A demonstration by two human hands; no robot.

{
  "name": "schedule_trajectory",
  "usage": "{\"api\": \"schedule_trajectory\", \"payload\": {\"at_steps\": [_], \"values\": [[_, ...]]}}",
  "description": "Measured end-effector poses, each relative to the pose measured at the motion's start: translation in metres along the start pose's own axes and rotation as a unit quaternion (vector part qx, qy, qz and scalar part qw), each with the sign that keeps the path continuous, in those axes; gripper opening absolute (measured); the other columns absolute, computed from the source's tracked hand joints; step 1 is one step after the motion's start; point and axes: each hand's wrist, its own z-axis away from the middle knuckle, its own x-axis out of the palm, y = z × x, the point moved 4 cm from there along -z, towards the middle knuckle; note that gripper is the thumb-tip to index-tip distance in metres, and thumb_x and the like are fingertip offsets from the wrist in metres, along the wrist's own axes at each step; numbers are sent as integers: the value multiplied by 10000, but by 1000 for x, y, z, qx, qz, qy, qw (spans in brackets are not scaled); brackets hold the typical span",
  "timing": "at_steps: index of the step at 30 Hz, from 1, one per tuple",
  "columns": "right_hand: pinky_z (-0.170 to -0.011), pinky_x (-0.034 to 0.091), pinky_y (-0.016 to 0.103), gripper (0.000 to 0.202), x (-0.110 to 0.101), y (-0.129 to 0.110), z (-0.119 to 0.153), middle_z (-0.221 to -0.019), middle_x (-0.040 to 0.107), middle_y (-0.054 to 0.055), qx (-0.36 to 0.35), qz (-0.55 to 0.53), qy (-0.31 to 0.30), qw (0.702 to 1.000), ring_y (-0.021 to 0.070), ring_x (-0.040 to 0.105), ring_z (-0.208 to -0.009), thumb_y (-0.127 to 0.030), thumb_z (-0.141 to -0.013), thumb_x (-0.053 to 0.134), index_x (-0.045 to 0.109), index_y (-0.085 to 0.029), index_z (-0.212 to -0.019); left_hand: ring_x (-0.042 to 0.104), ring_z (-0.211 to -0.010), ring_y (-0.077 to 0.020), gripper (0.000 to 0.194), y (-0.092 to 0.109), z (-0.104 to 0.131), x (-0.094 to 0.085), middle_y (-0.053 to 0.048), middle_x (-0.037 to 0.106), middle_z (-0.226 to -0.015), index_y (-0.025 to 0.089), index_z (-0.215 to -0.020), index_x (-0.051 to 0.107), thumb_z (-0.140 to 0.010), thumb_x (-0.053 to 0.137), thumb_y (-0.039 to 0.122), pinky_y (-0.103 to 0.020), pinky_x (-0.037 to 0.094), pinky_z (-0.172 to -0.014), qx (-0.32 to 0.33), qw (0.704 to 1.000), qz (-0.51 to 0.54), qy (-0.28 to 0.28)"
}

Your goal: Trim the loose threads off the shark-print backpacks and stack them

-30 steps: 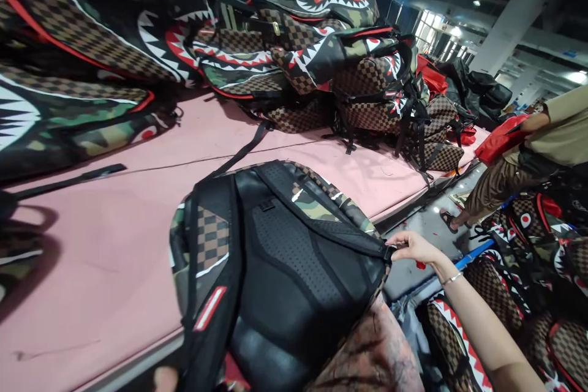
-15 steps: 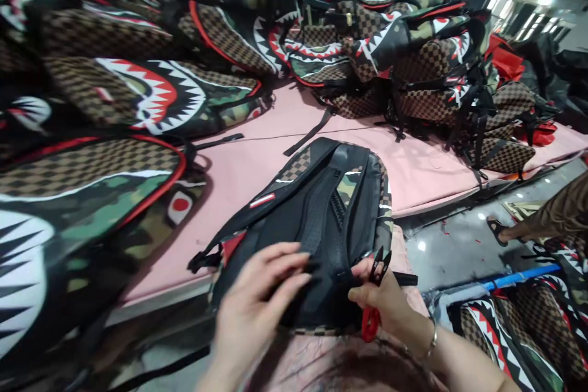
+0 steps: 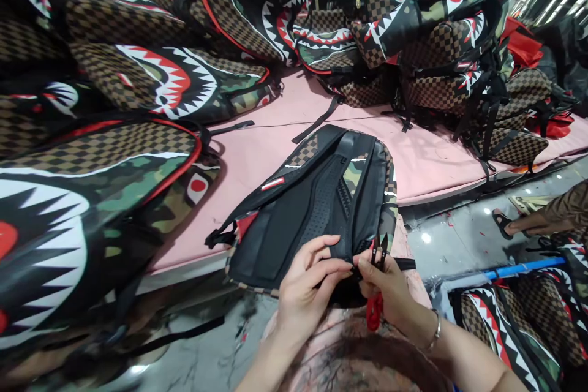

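A backpack [image 3: 285,226] lies back side up on the pink table, its black padded panel and straps facing me. My left hand [image 3: 310,285] is at the lower end of a black shoulder strap [image 3: 342,251], fingers closed on it. Close beside it, my right hand [image 3: 390,285] pinches the same strap end between thumb and forefinger. That hand also holds thread snips [image 3: 374,312], with dark blades pointing up and a red handle hanging below the palm. The exact bit of strap or thread between the fingertips is too small to make out.
Several shark-mouth backpacks [image 3: 151,82] are piled at the left and back of the pink table [image 3: 257,147]. A blue-railed bin [image 3: 523,271] with more backpacks stands on the floor at right. A person's leg [image 3: 546,217] shows beyond it.
My left hand has moved right from over the back panel to the strap end and closed on it. My right hand stays there with the snips. The view has shifted slightly.
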Motion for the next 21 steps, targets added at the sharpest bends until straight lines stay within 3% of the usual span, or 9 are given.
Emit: {"api": "schedule_trajectory", "payload": {"at_steps": [4, 6, 8, 10, 12, 16, 19, 21], "values": [[-401, 197, 184, 363, -5, -5, 4, -500, 301, -94, -12, 68, -34, 997, 44, 253, -411, -496, -727, 639, 574, -161, -849, 554, -839, -202, 125, -12, 10, -2, -43, 614, -864, 227, -606, 658, -706, 609, 284, -310, 451, -750, -98, 992, 7, 82], [-431, 269, 186, 383, -10, -16, 6, -557, 398, -65, -66, 163, -43, 983, 65, 349, -460, -505, -801, 547, 563, -166, -978, 545, -814, -190, 129, -22, 15, -1, -41, 602, -881, 213, -612, 641, -698, 611, 305, -283, 439, -693, -126, 987, 27, 93], [-523, 370, 211, 360, -15, -35, 10, -715, 523, -9, -159, 293, -27, 943, 99, 469, -593, -476, -867, 454, 536, -183, -1058, 540, -821, -182, 142, -30, 19, 1, -43, 591, -904, 203, -621, 633, -704, 609, 315, -272, 421, -695, -135, 985, 52, 98], [-639, 413, 255, 308, -18, -55, 15, -859, 579, 37, -269, 431, -10, 861, 135, 522, -735, -419, -906, 403, 543, -187, -1051, 538, -841, -180, 152, -37, 21, 4, -47, 580, -928, 194, -629, 624, -714, 609, 320, -268, 411, -715, -142, 982, 81, 96], [-695, 407, 282, 280, -16, -71, 18, -868, 601, 59, -355, 554, -19, 753, 159, 534, -789, -361, -925, 382, 571, -172, -1008, 535, -854, -178, 158, -40, 22, 7, -50, 567, -961, 187, -643, 619, -721, 610, 324, -264, 407, -717, -151, 979, 105, 91], [-661, 370, 276, 265, -7, -87, 15, -787, 598, 47, -407, 717, -94, 558, 159, 519, -727, -335, -927, 389, 593, -169, -957, 525, -877, -178, 156, -36, 22, 9, -48, 553, -1002, 187, -655, 622, -723, 616, 327, -260, 402, -727, -157, 977, 114, 90], [-590, 324, 273, 194, 7, -95, 12, -721, 570, 14, -405, 780, -138, 457, 151, 483, -661, -312, -903, 444, 600, -198, -917, 524, -903, -189, 157, -30, 21, 9, -45, 557, -996, 191, -642, 624, -723, 616, 325, -273, 401, -766, -153, 980, 92, 87], [-553, 295, 277, 160, 17, -98, 12, -694, 555, 6, -416, 794, -156, 416, 150, 470, -641, -283, -892, 462, 604, -211, -879, 522, -912, -192, 149, -26, 20, 10, -43, 558, -975, 194, -636, 626, -723, 615, 315, -273, 404, -772, -141, 984, 74, 83]]}}
